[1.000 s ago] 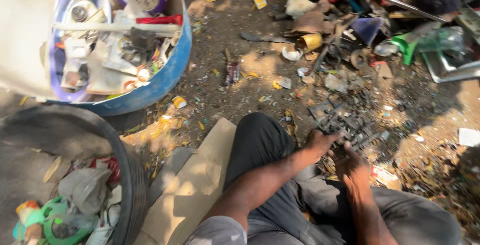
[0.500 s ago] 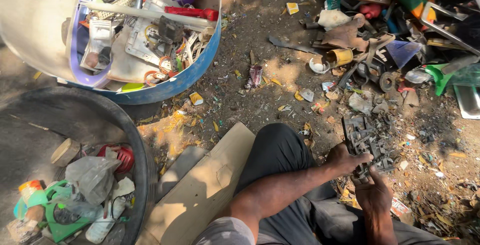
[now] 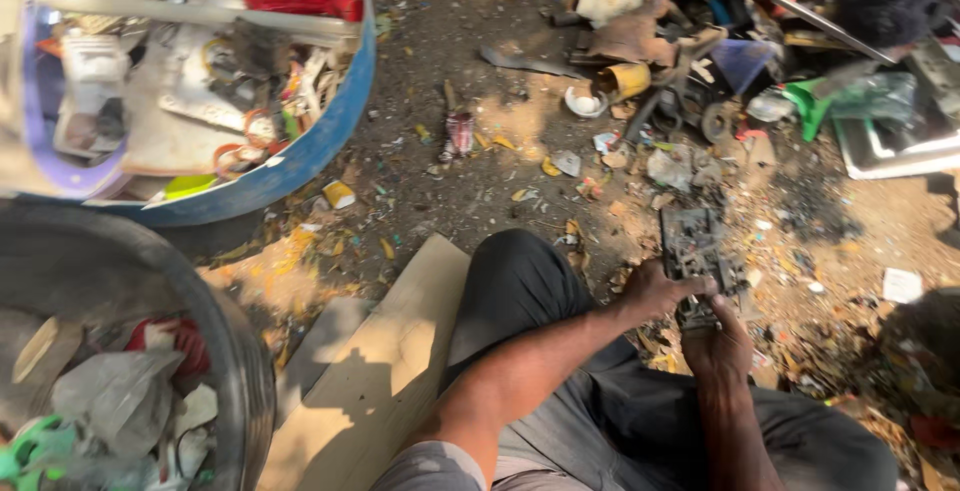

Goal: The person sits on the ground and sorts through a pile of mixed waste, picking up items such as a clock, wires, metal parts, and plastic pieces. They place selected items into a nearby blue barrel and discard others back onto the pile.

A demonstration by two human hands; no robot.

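Both hands meet on one thing, a dark grey, flat, battered piece of scrap (image 3: 693,251) that looks like a stripped circuit board or metal frame; its exact kind cannot be told. The left hand (image 3: 655,291) closes its fingers over the piece's near left edge, while the right hand (image 3: 718,343) grips its near end from below, fingers curled around it. The piece reaches away from the hands over the dirt ground (image 3: 470,191), just past the person's knee in dark trousers (image 3: 520,281), so it lies beyond and slightly above both hands in the head view, touching each. Beside the left thigh a flat sheet of brown cardboard (image 3: 385,371) lies on the ground. Further out, beyond the held piece, a loose heap of scrap (image 3: 700,61) spreads along the far edge of the ground: a yellow can on its side (image 3: 625,81), a small white cap (image 3: 583,103), a green plastic part (image 3: 805,101) and a grey metal tray (image 3: 890,151). To the far left stands a blue-walled tub (image 3: 310,151) filled with white and mixed broken parts, with a red-tipped bar across its top. Near the left corner a dark round drum (image 3: 235,361) holds crumpled grey plastic and green bits.
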